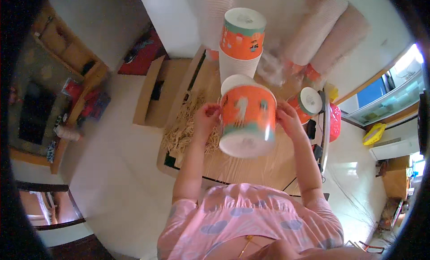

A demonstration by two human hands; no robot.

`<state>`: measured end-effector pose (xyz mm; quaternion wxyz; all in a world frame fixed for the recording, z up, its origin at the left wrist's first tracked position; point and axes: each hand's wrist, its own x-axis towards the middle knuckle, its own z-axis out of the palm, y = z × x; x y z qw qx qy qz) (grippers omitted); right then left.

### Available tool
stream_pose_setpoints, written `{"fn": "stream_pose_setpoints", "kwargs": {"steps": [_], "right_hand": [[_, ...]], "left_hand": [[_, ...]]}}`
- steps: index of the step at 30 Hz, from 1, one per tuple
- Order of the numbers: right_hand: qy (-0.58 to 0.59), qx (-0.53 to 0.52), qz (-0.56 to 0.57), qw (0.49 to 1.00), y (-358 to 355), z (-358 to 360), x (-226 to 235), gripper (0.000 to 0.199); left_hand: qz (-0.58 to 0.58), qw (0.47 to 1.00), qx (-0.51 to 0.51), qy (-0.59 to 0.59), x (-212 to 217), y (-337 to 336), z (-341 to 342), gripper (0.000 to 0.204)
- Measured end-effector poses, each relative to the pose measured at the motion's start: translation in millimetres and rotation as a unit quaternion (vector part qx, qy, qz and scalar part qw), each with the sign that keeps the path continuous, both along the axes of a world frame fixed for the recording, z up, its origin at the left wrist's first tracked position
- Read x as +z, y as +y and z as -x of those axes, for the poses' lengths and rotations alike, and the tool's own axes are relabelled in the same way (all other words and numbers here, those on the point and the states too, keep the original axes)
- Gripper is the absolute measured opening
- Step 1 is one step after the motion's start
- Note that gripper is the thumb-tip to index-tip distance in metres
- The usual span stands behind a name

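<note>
An orange paper bucket [248, 108] with a green band is held up over the table, its white base tilted down toward me. My left hand [208, 119] is closed on its left side near the far end, and my right hand [287, 119] grips the right side. Just beyond, a white round end [237, 82] of another container is partly hidden by the held bucket. Behind that rises a stack of nested paper buckets [243, 34], bottoms up, with an orange and green one on top.
Tan paper shreds [190, 125] lie on the left of the wooden table [242, 168]. Another orange bucket [309, 103] lies at the right edge, near a red bag [334, 121]. Tall wrapped cup stacks [320, 29] lean at the back. An open cardboard box [163, 92] stands left.
</note>
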<state>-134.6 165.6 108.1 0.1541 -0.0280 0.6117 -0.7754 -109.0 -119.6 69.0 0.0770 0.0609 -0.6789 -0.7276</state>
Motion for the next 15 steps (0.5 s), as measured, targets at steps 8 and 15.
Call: {"fn": "stream_pose_setpoints", "kwargs": {"steps": [8, 15], "right_hand": [[0.142, 0.146, -0.312, 0.928, 63.0, -122.6, -66.2, 0.014], [0.167, 0.190, -0.257, 0.933, 73.8, -170.5, -105.2, 0.024]], "left_hand": [[0.215, 0.968, 0.098, -0.087, -149.9, -20.7, -119.1, 0.015], [0.261, 0.936, 0.117, -0.205, -174.4, 23.4, -193.2, 0.016]]}}
